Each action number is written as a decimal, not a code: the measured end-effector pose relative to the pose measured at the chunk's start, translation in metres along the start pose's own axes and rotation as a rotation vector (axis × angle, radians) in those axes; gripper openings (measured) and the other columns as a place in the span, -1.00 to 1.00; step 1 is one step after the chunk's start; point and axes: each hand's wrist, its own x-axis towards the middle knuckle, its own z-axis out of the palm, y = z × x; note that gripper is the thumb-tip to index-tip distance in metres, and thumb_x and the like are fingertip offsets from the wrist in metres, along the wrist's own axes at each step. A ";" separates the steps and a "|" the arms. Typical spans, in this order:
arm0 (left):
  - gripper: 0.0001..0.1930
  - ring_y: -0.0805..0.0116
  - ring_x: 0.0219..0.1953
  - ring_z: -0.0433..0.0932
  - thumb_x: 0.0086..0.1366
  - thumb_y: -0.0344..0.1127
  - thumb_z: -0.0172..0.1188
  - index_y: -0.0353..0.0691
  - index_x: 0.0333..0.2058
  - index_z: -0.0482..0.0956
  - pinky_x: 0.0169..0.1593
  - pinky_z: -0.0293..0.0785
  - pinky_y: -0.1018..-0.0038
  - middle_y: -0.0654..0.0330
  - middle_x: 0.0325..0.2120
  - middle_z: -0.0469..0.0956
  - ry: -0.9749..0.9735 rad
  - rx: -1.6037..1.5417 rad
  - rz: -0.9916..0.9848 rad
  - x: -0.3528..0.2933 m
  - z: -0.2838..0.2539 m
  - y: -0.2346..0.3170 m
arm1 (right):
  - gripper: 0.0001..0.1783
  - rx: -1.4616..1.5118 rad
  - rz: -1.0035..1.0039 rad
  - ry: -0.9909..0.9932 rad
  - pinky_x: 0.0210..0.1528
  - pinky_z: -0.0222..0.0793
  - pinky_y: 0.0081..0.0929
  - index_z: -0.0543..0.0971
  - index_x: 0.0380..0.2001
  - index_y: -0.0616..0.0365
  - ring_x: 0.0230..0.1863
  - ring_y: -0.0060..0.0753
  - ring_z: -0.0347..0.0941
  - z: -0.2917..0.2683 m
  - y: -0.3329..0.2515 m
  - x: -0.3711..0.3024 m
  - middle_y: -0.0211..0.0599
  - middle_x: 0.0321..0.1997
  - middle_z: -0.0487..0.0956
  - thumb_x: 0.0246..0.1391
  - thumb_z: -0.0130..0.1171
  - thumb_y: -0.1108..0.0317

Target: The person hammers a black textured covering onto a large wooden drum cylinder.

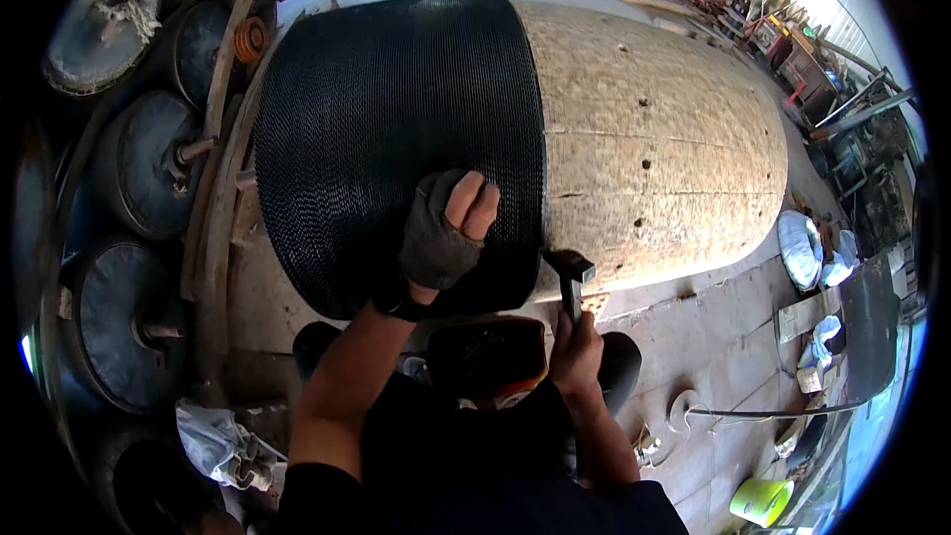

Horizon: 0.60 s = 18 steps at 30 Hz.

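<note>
Drum (659,89) lay crosswise at upper centre, its left side under black ridged wrap (396,99) | gloved left hand (448,230) curled over the wrap, whether pinching anything could not be told | right hand (577,355) closed around hammer (572,287) near wrap's edge | dark discs (144,163) stood left

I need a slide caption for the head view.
Gloved left hand over the black ridged covering of a drum; bare right hand gripping a hammer.

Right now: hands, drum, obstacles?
Left hand: gloved, over black wrap. Right hand: gripping hammer near wrap's edge. Drum: pale right side uncovered. Boards along drum's left.
</note>
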 end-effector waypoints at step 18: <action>-0.52 0.08 -0.15 0.57 0.07 -0.57 0.35 -0.14 0.02 0.60 -0.15 0.57 0.19 0.10 -0.07 0.50 -0.003 -0.004 -0.027 0.011 -0.002 -0.004 | -0.81 0.288 -0.062 0.170 -0.46 0.42 -0.11 0.44 -0.32 0.26 -0.45 0.31 0.53 -0.015 -0.023 -0.024 0.17 -0.55 0.50 0.29 0.11 0.34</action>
